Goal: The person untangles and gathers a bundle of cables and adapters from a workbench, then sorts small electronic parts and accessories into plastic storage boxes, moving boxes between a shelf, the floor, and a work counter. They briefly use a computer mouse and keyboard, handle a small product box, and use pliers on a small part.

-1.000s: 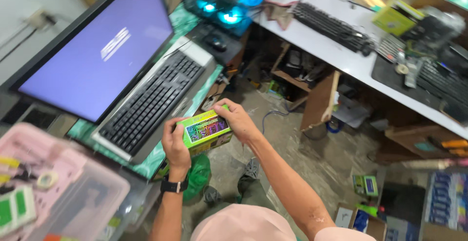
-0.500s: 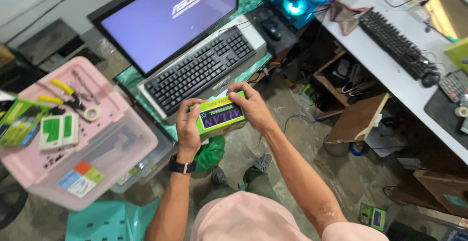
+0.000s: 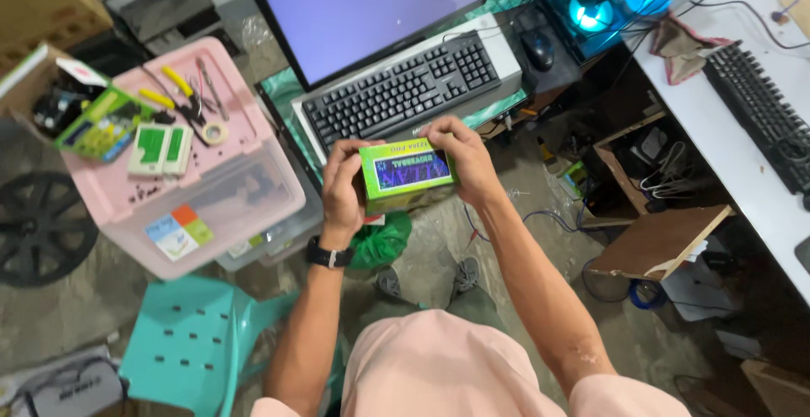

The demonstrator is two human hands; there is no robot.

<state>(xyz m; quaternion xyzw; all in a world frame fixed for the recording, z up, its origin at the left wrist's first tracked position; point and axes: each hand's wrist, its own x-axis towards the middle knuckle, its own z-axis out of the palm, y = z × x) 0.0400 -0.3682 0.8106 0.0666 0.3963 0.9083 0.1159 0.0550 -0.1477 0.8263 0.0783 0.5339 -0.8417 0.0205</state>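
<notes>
Since the earlier frame the view has swung, so the monitor (image 3: 371, 12) and black keyboard (image 3: 403, 90) are now sitting higher and more centred, and the green box (image 3: 406, 174) has been turned flatter, its printed face now showing squarely upward.

The box is lying with its long axis running left to right, tilting slightly so the right end is sitting a little farther than the left. Its printed face is pointing up toward the camera.

The left hand (image 3: 344, 187) is clasping the box's left end, fingers curling over the far edge and the thumb on the near side. The right hand (image 3: 467, 164) is clasping the right end in the same way. The box is spanning the gap between both palms, with its middle showing bare.

It is being held in the air just near of the keyboard's front edge, above the floor. A green bag (image 3: 381, 241) is lying on the floor below it. To the left, a pink bin (image 3: 221, 182) with tools on its lid is standing close by, and a teal stool (image 3: 196, 337) is sitting nearer. To the right, open floor is stretching toward a wooden board (image 3: 658, 244) and the white desk (image 3: 717, 143), well apart from the hands.
</notes>
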